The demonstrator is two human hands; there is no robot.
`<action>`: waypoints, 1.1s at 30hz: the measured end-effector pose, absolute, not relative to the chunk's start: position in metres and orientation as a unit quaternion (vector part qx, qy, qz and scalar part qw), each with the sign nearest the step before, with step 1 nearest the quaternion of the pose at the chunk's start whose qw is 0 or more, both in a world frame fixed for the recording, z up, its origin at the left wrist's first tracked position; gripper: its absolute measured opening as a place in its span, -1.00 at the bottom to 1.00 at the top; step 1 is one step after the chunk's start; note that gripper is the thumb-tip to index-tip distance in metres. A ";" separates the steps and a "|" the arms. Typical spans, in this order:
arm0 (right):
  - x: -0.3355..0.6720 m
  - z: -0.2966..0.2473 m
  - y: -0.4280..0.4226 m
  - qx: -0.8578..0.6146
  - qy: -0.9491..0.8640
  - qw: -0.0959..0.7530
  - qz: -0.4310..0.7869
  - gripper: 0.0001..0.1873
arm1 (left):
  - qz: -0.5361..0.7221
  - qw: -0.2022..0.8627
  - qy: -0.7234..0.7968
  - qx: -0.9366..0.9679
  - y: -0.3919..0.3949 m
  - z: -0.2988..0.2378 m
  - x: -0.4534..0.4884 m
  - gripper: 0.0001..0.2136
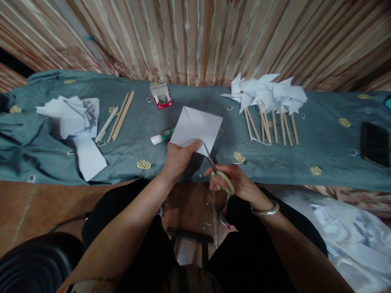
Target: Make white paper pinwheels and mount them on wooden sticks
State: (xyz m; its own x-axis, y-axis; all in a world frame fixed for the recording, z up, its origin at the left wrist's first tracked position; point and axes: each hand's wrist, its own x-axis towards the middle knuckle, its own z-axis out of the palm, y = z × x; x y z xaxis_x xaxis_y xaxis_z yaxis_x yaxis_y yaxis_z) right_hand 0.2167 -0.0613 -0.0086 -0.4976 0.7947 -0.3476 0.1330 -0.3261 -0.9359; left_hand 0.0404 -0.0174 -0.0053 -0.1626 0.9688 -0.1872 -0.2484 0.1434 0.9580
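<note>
The light is dim, shadow soft below the paper square [198,125], edges stretched.

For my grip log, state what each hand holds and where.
Left hand: the square white paper sheet, by its near edge. Right hand: the green-handled metal scissors, by their handle loops.

Blk phone [375,144] R, curtain [195,40] bhd

Cloth-covered table [324,140]; at left, white papers [88,156] and wooden sticks [124,116]; at centre, open red box [165,105] and green-and-white tube [157,139]; at right, paper pinwheels [282,95] and dark phone [375,144].
</note>
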 end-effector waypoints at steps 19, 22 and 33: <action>0.216 -0.012 -0.062 -0.432 -0.473 0.258 0.723 -0.61 | 0.568 0.527 0.519 0.361 -0.016 -0.008 0.040 -0.79; 0.216 -0.014 -0.062 -0.437 -0.459 0.256 0.730 -0.62 | 0.578 0.528 0.501 0.368 -0.016 -0.008 0.041 -0.72; 0.216 -0.011 -0.062 -0.447 -0.476 0.246 0.717 -0.60 | 0.567 0.537 0.508 0.364 -0.016 -0.008 0.038 -0.79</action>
State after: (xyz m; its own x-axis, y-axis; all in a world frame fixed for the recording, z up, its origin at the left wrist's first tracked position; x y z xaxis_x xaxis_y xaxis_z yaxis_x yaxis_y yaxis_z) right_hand 0.2163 -0.0624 -0.0112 -0.4798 0.7777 -0.4062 0.0729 -0.4260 -0.9018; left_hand 0.0381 -0.0164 -0.0082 -0.1577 0.9784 -0.1338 -0.2396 0.0935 0.9663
